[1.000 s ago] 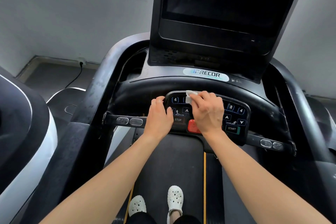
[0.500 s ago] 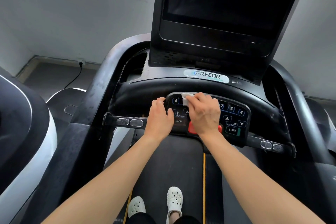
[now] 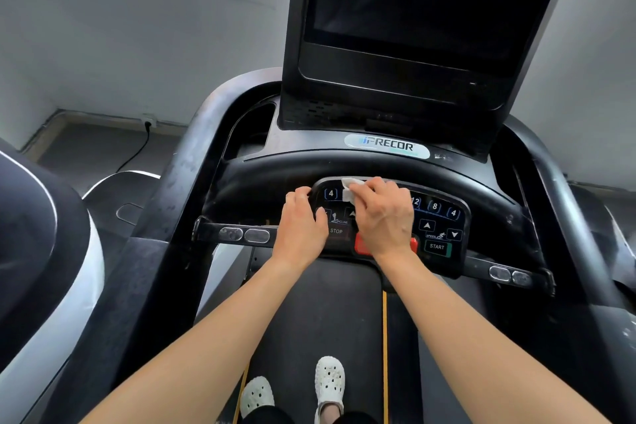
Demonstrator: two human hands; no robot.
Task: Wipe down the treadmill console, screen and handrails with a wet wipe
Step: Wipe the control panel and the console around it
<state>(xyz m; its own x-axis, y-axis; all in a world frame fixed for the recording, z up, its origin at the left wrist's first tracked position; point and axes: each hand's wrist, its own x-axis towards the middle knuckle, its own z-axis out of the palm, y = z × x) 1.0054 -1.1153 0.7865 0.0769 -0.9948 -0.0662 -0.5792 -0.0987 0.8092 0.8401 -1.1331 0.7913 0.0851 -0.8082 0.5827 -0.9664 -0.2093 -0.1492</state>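
Note:
The black treadmill console has a button panel (image 3: 437, 217) with numbered keys, arrows, STOP and START. My right hand (image 3: 383, 217) holds a white wet wipe (image 3: 349, 190) under curled fingers and presses it on the upper left part of the panel. The left edge of the panel is gripped by my left hand (image 3: 303, 227), its fingers curled over the rim. Above stands the dark screen (image 3: 420, 7). Black handrails run down the left (image 3: 182, 189) and right (image 3: 564, 203), and a crossbar (image 3: 241, 234) carries metal sensor pads.
A neighbouring machine with a black and white housing (image 3: 44, 251) stands close on the left. A wall socket with a cable (image 3: 148, 122) sits at the floor's edge behind it. My feet in white clogs (image 3: 328, 385) stand on the belt (image 3: 330, 313).
My right hand has slid the wipe leftward across the top row of panel buttons, then back slightly. The left hand has stayed on the panel's left edge.

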